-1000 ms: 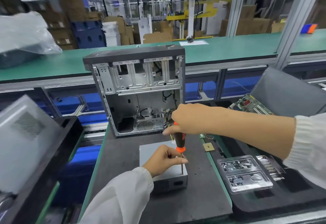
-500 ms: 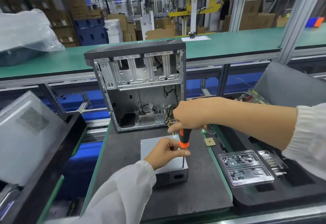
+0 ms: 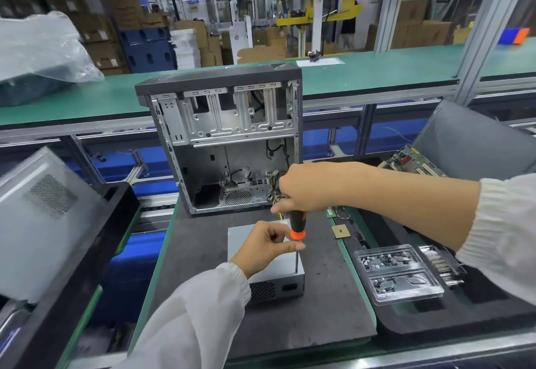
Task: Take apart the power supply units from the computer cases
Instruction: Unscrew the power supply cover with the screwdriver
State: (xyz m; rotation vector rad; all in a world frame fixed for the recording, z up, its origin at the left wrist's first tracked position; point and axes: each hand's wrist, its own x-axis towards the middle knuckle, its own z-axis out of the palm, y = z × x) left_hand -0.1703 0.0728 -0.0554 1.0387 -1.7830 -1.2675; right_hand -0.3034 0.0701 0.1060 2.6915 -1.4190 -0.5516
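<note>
In the head view, a grey power supply unit is being kept flat on the dark mat of the bench, at the lower centre of the frame, just in front of an open computer case that is standing upright at the centre. A screwdriver with a black and orange handle is being held upright over the unit's right edge, its shaft pointing down at the unit's top. The handle is being gripped from above by the right hand, its fingers curled round the top of it. The shaft just below the orange collar is being pinched by the left hand, thumb and forefinger closed on it, while the hand is being rested on the unit's top.

At the lower right of the frame, a clear plastic tray with small metal parts is being carried by a black foam tray. A small square chip is lying beside the mat's right edge. A circuit board is leaning at the right, in front of a grey panel. At the left of the frame, a grey case panel with a mesh vent is being propped in a black tray.
</note>
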